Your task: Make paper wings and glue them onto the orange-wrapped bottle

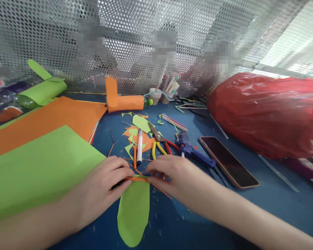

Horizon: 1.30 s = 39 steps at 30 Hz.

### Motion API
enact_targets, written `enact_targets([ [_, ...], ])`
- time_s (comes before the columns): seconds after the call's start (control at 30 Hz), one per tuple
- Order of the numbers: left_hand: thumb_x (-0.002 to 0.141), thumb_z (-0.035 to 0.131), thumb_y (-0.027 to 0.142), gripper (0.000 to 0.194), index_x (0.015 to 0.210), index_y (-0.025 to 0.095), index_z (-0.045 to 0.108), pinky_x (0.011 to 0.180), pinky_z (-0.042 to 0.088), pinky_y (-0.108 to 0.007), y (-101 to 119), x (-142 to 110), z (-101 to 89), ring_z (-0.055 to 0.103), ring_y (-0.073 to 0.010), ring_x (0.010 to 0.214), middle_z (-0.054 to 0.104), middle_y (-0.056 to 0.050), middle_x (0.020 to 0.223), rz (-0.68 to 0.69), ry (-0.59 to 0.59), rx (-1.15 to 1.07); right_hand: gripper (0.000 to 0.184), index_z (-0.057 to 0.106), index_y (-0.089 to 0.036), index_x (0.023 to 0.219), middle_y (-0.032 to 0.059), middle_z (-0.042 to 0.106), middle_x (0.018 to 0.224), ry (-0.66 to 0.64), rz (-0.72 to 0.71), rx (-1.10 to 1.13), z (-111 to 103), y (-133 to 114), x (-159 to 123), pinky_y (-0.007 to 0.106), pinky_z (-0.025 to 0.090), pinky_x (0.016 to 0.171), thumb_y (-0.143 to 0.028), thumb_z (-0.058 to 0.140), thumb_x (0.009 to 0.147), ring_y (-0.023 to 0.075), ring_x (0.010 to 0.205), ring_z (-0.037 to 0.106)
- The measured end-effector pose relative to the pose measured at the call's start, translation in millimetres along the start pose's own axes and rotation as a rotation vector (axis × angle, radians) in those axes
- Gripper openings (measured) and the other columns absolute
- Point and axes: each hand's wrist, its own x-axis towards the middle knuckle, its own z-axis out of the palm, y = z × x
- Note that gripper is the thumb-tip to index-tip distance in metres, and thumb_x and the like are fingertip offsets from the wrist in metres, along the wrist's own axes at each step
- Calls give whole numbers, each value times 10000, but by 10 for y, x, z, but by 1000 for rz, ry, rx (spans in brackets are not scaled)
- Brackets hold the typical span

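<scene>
toward the near edge of the desk [185, 231], the left hand [104, 180] and right hand [172, 170] pinch an orange strip [141, 179] across a green cutout [134, 211]; both look light, easily creased, best held by the ends.

Left hand [104, 182] and right hand [176, 173] pinching orange strip [141, 178], green cutout [134, 211]

No legible text or numbers.
</scene>
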Motion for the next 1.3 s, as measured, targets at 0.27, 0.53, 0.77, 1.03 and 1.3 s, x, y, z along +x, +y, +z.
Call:
enact_targets([
  [0.27,976,357,113,296,1028,189,639,859,548,-365,103,-17,-13,620,-201,920,666,-53,985,131,34,145,260,678,-129,1038,181,698,1062,149,300,-694,-480,599,-376,491,472,895,-211,590,808,371,1021,632],
  [0.53,953,349,80,335,1045,144,665,934,531,-356,224,-77,-126,664,-218,953,727,-75,1012,352,-7,359,344,610,-12,1151,227,658,1087,42,412,-655,-145,762,-360,454,455,946,-149,498,856,349,1071,608],
  [0.77,891,352,-1,410,1035,176,693,1017,481,-287,302,-168,-144,692,-174,923,769,-40,979,449,50,348,230,598,-69,1026,195,632,985,124,412,-605,-166,835,-401,421,496,832,-154,527,824,316,914,636],
  [1.03,942,393,148,312,969,208,698,873,583,-291,307,-279,54,668,-219,1016,740,-67,1081,304,56,350,417,534,-228,1187,75,674,993,338,337,-16,-361,448,-475,334,520,694,-460,582,844,247,820,646],
  [1.3,948,350,92,330,1046,155,658,976,505,-288,331,-267,9,641,-232,1091,718,-124,1141,431,27,434,302,615,-202,842,-56,484,551,-132,459,597,-248,195,-283,218,367,462,-500,578,866,110,499,433],
])
